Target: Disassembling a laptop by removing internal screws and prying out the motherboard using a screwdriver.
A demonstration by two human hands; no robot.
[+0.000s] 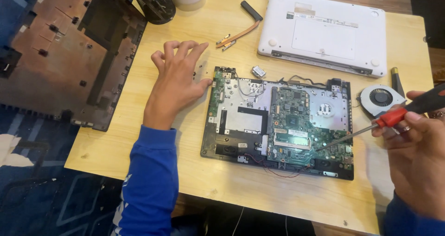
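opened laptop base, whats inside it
Inside the opened laptop base: a green circuit board, silver metal shielding and thin wires along the front edge. The screwdriver in the right hand touches the board. Anything beneath board and shielding is covered.

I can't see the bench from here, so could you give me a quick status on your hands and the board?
Right hand gripping screwdriver, tip on green circuit board. Left hand open, at opened laptop base edge. Loose fan nearby.
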